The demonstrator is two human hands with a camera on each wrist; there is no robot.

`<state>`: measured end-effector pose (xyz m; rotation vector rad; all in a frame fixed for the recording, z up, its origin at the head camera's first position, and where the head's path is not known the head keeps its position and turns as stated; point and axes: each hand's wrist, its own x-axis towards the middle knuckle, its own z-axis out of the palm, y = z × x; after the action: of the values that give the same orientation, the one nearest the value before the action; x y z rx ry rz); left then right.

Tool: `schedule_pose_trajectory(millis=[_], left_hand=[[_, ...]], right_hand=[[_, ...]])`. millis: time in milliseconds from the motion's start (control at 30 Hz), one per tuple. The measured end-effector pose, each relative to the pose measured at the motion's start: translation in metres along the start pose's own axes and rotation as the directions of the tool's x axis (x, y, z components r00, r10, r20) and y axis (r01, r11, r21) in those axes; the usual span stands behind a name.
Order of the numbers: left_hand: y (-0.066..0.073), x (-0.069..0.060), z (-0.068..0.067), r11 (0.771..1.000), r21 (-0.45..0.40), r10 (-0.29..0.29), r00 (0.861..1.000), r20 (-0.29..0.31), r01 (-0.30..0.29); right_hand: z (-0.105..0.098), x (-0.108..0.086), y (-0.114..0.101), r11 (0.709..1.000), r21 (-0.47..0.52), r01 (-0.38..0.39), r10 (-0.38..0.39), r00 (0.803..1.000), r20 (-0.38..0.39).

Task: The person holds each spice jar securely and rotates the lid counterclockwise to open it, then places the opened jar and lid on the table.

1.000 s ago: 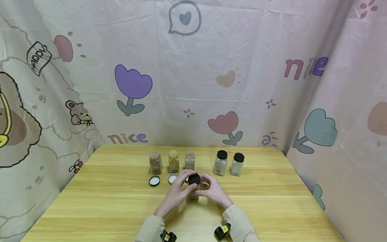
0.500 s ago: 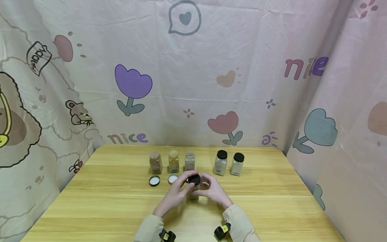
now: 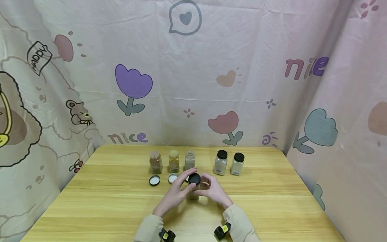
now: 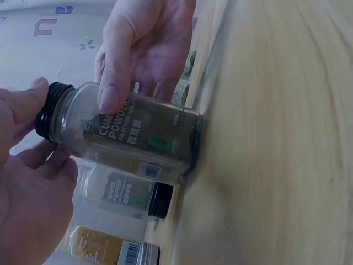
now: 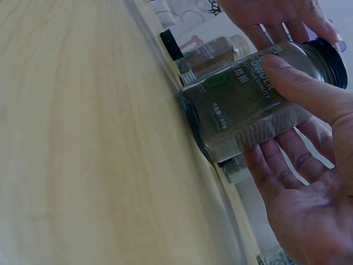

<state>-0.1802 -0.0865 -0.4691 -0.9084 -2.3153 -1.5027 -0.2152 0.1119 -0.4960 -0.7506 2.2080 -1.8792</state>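
A glass jar labelled cumin powder point(image 4: 138, 132) stands upright near the middle of the table, its black lid point(image 3: 194, 178) on top. My left hand point(image 3: 178, 194) has thumb and fingers around the lid point(image 4: 51, 113); the left wrist view shows this hand point(image 4: 36, 182) at the lid's edge. With thumb and fingers, my right hand point(image 3: 212, 191) grips the jar's body, as the right wrist view also shows, the thumb of that hand point(image 5: 309, 165) lying across the label of the jar point(image 5: 237, 99).
Behind stand three lidless jars: brown point(image 3: 155, 163), yellow point(image 3: 174, 162) and pale point(image 3: 189, 161). Upturned lids point(image 3: 154, 180) point(image 3: 172, 178) lie before them, one partly hidden by the left hand. Two black-capped jars point(image 3: 220, 164) point(image 3: 237, 165) stand at the right, before a printed curtain.
The left hand's fingers have shifted slightly around the lid, the index finger now lifted a little further back. The right hand and the jar have stayed in place.
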Motion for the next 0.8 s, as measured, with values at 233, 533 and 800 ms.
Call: schedule_pose_trajectory(millis=[233, 533, 800], left_hand=[[-0.001, 0.0007, -0.0008, 1.0, -0.002, -0.006, 1.0, -0.004, 0.006], [-0.0034, 0.0013, 0.0065, 0.999, 0.05, 0.013, 0.998, -0.065, -0.009], [-0.005, 0.0005, 0.004, 0.999, 0.03, 0.027, 1.0, -0.014, -0.027]], right_hand=[[0.0002, -0.0005, -0.0007, 1.0, 0.009, 0.002, -0.002, 1.0, 0.001], [0.0, -0.0001, -0.0012, 1.0, 0.003, 0.006, -0.006, 1.0, 0.008], [0.0007, -0.0003, -0.0008, 1.0, 0.011, 0.003, -0.003, 1.0, 0.002]])
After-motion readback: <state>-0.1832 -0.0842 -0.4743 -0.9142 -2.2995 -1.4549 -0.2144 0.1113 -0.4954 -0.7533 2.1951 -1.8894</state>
